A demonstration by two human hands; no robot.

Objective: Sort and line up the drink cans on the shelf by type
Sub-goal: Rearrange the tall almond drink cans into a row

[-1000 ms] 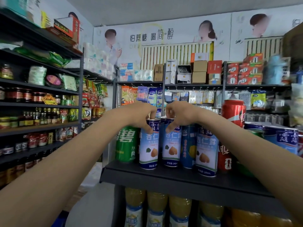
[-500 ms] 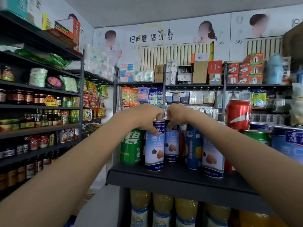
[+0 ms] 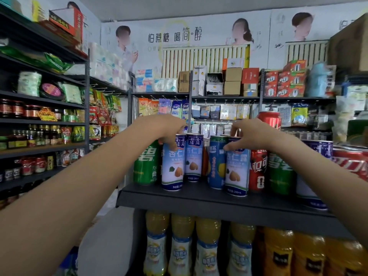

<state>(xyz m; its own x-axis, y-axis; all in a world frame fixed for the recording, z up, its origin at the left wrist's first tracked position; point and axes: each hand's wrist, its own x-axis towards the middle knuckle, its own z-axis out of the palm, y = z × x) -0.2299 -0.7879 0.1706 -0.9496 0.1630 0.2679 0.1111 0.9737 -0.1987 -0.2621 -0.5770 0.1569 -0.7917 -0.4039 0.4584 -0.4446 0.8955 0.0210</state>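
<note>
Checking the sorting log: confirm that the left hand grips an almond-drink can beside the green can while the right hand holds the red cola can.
Not quite. In the head view the right hand grips another almond-drink can, not the red cola can beside it. The left hand does hold an almond-drink can beside the green can.

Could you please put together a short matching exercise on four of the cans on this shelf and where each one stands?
Things:
1. green can
2. teal-blue can
3. raised red can
4. almond can

Places:
A. under the left hand
B. at the row's left end
C. high behind the right hand
D. between two almond cans

Pairs: 1-B, 2-D, 3-C, 4-A
</note>
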